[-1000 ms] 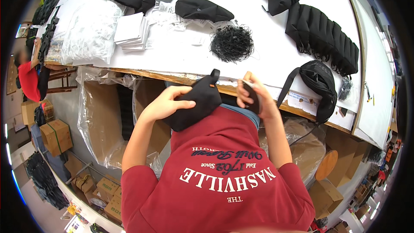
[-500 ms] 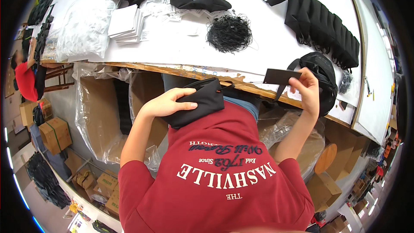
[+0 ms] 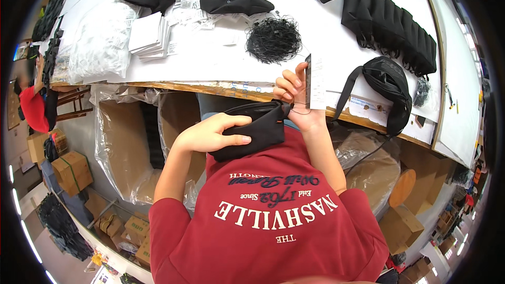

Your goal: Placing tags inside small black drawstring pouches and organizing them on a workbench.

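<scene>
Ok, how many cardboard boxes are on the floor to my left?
4 that I can make out: one strapped box, one by the wall, two low ones. Others may be hidden.

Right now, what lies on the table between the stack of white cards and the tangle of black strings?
In the head view, loose white tags and small clear packets lie scattered between the stack of white cards and the tangle of black strings.

Packing workshop, shown by a long white worktable (image 3: 221,58), rows of black bags (image 3: 392,23), stacked tags (image 3: 149,34), plastic-lined cartons (image 3: 126,142) underneath.
</scene>
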Demonstrator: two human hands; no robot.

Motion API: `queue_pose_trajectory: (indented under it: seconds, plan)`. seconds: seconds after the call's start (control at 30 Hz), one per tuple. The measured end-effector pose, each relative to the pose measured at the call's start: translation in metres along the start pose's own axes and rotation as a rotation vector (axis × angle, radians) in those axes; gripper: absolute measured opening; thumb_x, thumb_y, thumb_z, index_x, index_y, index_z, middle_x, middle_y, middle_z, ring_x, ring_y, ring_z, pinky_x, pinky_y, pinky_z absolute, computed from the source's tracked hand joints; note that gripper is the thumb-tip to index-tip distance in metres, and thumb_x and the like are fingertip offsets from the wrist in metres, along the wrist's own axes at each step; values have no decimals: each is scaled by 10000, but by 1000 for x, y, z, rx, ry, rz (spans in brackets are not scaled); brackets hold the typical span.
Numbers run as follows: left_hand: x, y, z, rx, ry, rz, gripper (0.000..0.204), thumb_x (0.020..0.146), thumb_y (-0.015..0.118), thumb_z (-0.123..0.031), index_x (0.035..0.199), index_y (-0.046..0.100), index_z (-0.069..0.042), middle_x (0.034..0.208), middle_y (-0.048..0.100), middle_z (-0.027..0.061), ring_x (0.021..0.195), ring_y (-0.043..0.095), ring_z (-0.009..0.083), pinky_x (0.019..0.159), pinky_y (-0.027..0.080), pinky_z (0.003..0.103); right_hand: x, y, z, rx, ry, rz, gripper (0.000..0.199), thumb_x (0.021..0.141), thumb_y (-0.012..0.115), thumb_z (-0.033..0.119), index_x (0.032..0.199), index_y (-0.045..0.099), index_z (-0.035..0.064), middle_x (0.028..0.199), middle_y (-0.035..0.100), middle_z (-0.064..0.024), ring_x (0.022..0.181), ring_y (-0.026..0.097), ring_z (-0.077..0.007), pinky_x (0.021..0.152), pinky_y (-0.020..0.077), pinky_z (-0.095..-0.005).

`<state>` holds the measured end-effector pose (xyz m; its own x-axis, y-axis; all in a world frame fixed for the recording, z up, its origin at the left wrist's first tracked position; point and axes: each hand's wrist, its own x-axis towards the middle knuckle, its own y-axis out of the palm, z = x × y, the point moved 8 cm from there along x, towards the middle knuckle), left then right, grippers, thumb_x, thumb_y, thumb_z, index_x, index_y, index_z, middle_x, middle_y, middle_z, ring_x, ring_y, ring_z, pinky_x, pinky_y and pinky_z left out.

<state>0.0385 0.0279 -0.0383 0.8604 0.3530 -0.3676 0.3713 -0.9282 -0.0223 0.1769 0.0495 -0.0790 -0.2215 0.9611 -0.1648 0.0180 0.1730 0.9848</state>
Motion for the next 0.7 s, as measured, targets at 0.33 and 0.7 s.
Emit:
queue_pose_trajectory:
  seconds: [0.33,0.7]
  plan:
    - [1,-1,-2,-26,10,3,309,871,623,-268,987,541,7,805,575,99,723,465,157,691,422,293,-8,-21,28,-54,-144,-382,305,919,504,410,901,600,122,574,372,1,468,295,-114,432,256,-252]
    - [-11,-27,-25,339,-39,-260,297,782,681,-212,969,591,0,877,628,139,802,597,313,703,465,338,-21,10,101,-881,-697,-612,184,844,685,288,797,665,111,605,551,91,464,398,2,437,302,-171]
